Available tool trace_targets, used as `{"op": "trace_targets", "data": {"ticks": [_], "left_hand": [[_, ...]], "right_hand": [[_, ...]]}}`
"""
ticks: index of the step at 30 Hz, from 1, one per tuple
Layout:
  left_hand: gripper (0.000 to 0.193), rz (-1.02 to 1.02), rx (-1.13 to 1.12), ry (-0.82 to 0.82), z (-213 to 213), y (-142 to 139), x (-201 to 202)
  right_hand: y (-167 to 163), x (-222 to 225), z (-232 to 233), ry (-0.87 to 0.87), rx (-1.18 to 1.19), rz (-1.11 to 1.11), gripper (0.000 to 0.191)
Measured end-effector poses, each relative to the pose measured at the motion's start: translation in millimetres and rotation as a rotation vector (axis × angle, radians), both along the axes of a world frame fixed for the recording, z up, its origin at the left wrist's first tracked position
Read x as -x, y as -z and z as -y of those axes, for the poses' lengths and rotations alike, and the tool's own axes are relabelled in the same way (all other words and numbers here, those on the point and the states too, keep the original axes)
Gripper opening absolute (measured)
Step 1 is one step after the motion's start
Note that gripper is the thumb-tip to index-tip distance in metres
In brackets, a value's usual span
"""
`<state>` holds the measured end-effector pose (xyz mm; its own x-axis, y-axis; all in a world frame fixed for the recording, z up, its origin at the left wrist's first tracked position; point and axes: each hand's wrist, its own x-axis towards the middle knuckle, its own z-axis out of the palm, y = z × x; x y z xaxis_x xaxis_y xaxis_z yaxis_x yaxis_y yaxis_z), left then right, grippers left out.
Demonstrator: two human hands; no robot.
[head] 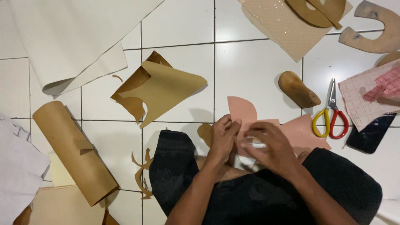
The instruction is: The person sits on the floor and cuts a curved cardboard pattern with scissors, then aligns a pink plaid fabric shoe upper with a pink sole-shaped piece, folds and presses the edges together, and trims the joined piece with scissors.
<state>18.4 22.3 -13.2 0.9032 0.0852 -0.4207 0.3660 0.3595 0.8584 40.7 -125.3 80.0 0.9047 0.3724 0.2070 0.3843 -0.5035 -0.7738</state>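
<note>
Lying under both hands: pink sheet [303, 132]

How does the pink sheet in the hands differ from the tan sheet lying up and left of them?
The pink sheet is held by the left hand and right hand; the tan sheet lies untouched on the tiled floor. The pink one lies flat, with a rounded lobe; the tan one is curled and folded over. Both are thin, flexible, cut sheets.

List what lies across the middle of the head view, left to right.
Brown paper roll → folded tan sheet → left hand → right hand on the pink sheet → wooden shoe last → red-and-yellow scissors.
</note>
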Motion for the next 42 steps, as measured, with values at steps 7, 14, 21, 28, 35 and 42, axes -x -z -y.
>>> {"op": "trace_targets", "data": {"ticks": [7, 14, 21, 28, 35, 42], "left_hand": [[0.034, 0.061, -0.026, 0.536, -25, -86, 63], [0.033, 0.09, 0.218, 0.073, -4, -133, 117], [0.024, 0.253, 0.125, 0.121, 9, -118, 164], [0.027, 0.268, 0.009, 0.11, 7, -138, 178], [0.048, 0.305, -0.032, 0.134, -8, -162, 166], [0.052, 0.381, -0.157, 0.158, -7, -168, 154]], "right_hand": [[21, 47, 61, 0.231, -0.405, -0.898, 0.018], [6, 118, 67, 0.362, -0.896, -0.796, 0.013], [-18, 154, 75, 0.391, -0.924, -0.698, 0.014], [-22, 175, 85, 0.35, -0.877, -0.588, 0.011], [-16, 199, 70, 0.052, -0.335, -0.848, 0.016], [-20, 194, 64, 0.111, -0.613, -0.74, 0.018]]}}
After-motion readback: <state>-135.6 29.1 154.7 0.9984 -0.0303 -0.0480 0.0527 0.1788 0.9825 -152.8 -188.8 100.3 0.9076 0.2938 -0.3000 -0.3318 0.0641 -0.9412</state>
